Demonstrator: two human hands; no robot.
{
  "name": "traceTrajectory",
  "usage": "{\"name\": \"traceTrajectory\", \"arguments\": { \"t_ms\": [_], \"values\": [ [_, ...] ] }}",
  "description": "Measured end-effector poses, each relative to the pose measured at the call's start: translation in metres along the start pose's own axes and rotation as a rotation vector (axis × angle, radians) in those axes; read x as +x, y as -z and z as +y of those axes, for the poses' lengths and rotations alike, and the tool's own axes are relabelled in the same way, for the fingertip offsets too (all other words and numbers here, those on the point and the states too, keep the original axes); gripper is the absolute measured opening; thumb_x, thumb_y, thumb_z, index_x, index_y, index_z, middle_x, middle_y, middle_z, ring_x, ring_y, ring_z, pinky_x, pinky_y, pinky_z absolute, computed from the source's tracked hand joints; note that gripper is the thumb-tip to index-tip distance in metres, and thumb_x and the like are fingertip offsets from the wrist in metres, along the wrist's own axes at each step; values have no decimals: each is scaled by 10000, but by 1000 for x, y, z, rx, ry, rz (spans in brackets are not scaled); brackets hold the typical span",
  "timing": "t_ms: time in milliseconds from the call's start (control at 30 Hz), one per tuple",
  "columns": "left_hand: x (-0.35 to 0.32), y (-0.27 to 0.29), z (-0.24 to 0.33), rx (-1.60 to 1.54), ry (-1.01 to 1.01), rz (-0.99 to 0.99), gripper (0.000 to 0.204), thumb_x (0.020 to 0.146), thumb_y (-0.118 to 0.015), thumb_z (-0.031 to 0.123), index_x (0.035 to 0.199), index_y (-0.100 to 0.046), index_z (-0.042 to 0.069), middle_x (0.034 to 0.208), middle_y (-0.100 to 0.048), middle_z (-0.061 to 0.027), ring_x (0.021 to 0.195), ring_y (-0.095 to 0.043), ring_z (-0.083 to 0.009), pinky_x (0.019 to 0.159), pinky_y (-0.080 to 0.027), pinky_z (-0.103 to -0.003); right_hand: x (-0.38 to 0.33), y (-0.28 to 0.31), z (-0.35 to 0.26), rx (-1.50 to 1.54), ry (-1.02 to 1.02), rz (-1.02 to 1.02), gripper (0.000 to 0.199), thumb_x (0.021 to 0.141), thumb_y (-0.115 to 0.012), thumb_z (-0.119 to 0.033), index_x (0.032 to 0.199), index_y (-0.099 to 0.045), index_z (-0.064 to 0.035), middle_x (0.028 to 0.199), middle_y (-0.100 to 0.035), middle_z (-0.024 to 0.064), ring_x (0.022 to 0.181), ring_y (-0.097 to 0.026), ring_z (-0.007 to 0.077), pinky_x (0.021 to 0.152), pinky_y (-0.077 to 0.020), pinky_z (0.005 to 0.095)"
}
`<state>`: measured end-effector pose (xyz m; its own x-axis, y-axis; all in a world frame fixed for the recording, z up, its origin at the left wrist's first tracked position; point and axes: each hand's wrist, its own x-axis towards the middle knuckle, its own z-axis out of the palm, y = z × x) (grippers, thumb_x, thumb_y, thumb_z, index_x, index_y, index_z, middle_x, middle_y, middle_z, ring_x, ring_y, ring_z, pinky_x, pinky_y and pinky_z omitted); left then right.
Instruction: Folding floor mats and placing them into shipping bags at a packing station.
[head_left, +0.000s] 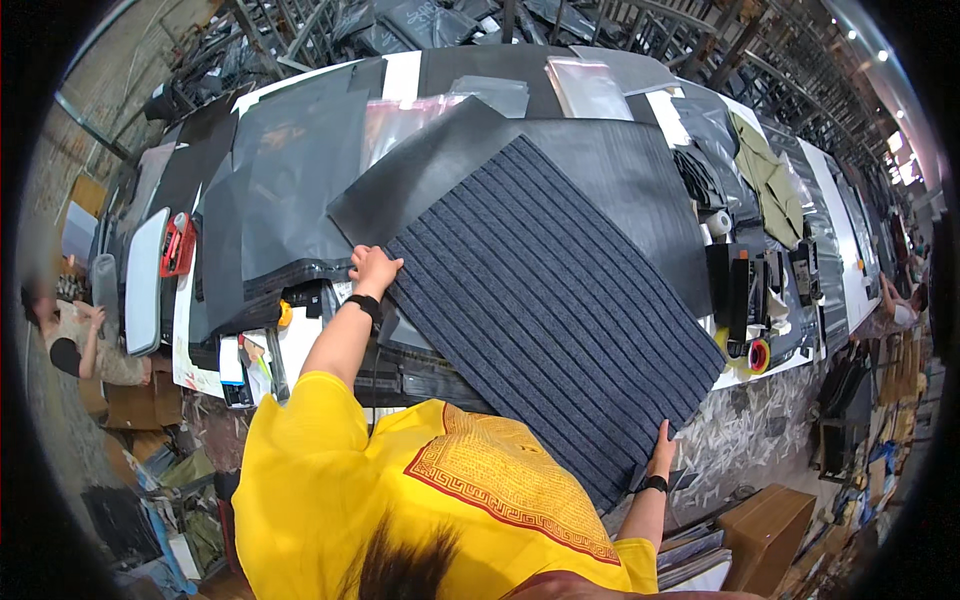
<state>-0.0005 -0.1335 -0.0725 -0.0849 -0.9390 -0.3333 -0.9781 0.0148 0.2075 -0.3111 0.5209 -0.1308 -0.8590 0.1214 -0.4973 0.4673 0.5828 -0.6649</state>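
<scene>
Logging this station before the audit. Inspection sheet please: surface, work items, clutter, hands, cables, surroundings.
Surface: long table, mostly covered by dark sheets and clear bags; white patches show between them.
Work items: grey striped mat lying diagonally, partly over a large black sheet.
Clutter: red basket at left; green cloth and tape roll at right.
Hands: left hand at the mat's left corner, right hand at its lower right edge; firmness of grip unclear.
Cables: black looped bundle at right; cord or strap, cannot tell.
Surroundings: metal racks beyond the table; pale scraps on the floor; cardboard box at lower right; other people at both sides.
</scene>
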Motion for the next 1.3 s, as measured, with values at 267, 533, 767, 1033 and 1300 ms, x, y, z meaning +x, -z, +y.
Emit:
{"name": "traceTrajectory", "arguments": {
  "t_ms": [267, 533, 767, 1033, 1300],
  "values": [
    [73, -18, -44, -383, 117, 173, 583, 734, -782, 239, 1231, -546, 42, 1309, -480, -206, 1219, -467, -392, 1011, -409, -475, 5, -17, 8, -145, 193, 310, 815, 800, -735, -463, 1261, -473, 156, 1260, -558, 234, 1101, -564, 304, 963, -430, 367],
    [156, -17, -109, -1624, 212, -212, 360, 870, -674, 269, 1103, -587, 8, 1047, -650, -121, 889, -646, -259, 758, -526, -402, -37, 12, -37, 637, -214, -323, 365, 796, -622, -41, 1148, -581, 44, 1062, -650, 130, 944, -623, 282, 864, -501, 384],
    [83, 65, -29, -1162, -468, 29, 370, 823, -633, 27, 1181, -567, -39, 1127, -628, -125, 1044, -601, -249, 937, -462, -351, -32, 34, -51, 72, 196, -232, 407, 775, -688, -77, 1134, -601, 92, 1036, -677, 124, 874, -634, 218, 829, -488, 336],
    [-154, 51, 67, -372, -1614, 158, 559, 672, -456, -140, 1173, -629, 39, 1266, -591, -157, 1240, -503, -381, 1081, -363, -492, -91, 27, -142, -499, 482, 30, 359, 742, -678, -205, 939, -639, 93, 824, -676, 229, 810, -671, 311, 740, -496, 370],
    [-217, -93, 28, 237, -1892, 89, 405, 812, -524, 125, 1188, -601, -5, 1331, -533, -144, 1301, -409, -386, 1114, -276, -518, -185, -32, -233, -609, 702, 104, 422, 752, -647, -244, 1048, -585, 51, 967, -633, 290, 939, -598, 456, 841, -479, 488]
  ]
}}
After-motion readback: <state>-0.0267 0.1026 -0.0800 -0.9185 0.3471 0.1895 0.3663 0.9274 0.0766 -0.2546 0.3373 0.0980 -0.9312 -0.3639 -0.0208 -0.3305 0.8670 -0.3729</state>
